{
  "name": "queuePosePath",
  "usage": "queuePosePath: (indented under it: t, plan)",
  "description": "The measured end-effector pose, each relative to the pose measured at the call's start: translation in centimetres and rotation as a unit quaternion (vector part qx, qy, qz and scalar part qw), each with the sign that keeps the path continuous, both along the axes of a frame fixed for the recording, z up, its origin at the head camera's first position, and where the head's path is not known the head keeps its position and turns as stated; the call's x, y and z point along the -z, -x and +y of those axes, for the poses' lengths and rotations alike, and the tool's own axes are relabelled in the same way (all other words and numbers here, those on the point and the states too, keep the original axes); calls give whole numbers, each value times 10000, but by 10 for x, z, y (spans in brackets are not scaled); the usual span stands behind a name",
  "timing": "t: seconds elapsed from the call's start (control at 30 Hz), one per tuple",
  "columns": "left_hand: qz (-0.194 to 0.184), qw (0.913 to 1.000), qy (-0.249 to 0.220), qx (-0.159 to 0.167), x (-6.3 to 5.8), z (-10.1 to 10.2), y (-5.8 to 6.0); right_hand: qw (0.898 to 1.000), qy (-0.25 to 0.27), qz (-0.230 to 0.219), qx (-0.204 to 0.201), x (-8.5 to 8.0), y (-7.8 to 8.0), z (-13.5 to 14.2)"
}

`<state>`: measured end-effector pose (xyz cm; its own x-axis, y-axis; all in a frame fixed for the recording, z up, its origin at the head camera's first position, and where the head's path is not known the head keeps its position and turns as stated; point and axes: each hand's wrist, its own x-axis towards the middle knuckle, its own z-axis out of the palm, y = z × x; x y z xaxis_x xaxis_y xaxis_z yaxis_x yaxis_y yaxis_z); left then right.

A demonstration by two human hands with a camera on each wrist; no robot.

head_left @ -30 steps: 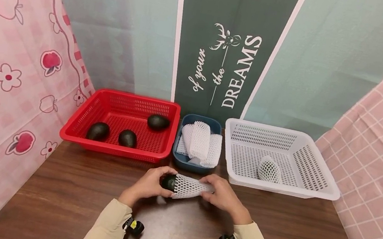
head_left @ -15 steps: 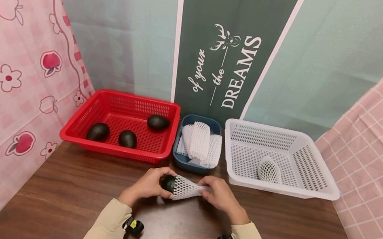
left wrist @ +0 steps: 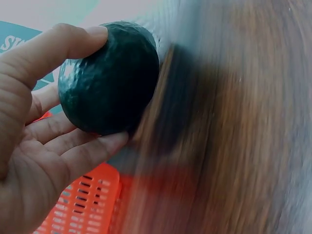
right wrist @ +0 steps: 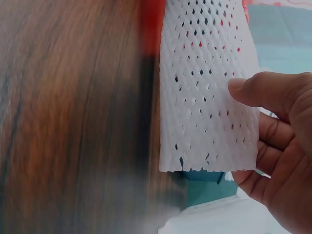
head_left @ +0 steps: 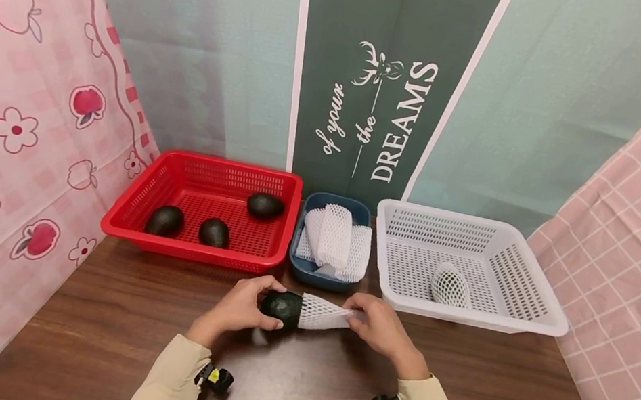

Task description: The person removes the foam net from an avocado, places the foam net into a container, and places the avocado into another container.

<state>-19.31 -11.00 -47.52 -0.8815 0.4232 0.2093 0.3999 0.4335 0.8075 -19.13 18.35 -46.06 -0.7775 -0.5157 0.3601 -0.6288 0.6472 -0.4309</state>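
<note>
A dark green avocado (head_left: 282,309) is gripped by my left hand (head_left: 244,304), thumb and fingers curled around its sides, as the left wrist view also shows. Over the avocado's right end sits the mouth of a white foam net sleeve (head_left: 319,313); most of the fruit is bare. My right hand (head_left: 379,328) pinches the sleeve's far end between thumb and fingers. In the right wrist view the foam net (right wrist: 207,97) hangs flat and wide, its cut end near the fingers. Both hands are just above the brown table (head_left: 294,388).
A red basket (head_left: 190,251) with three avocados stands at the back left. Beside it, a blue bin (head_left: 309,279) holds several folded foam nets (head_left: 335,236). To the right, a white basket (head_left: 464,314) contains one netted avocado (head_left: 451,285). Fabric walls surround the table.
My left hand has shifted left with the avocado, and more of the fruit is bare of the net. My right hand has moved slightly right, stretching the sleeve straighter.
</note>
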Motion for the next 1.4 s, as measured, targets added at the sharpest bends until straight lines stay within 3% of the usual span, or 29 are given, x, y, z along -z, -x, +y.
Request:
queuePosePath:
  t: [0.23,0.5,0.7,0.83,1.07,1.4]
  plan:
    - [-16,9999,-73,-108,0,-11,-1,9990,210,375,79,1,-2,9]
    - [-192,9997,-88,-149,-1,-13,-2,9998,156,61,91,-1,-2,10]
    - [-106,9998,-118,-121,-2,-15,-3,9999,78,-87,105,-3,-3,9]
    - [-59,9998,-166,-68,-7,-19,-6,9999,76,-42,111,-11,-5,9]
    - [-38,9995,-64,-295,-17,-33,-12,9999,166,4,32,-32,-5,4]
    - [-41,9993,48,-362,-18,-50,-19,9931,1132,-188,256,-54,15,-17]
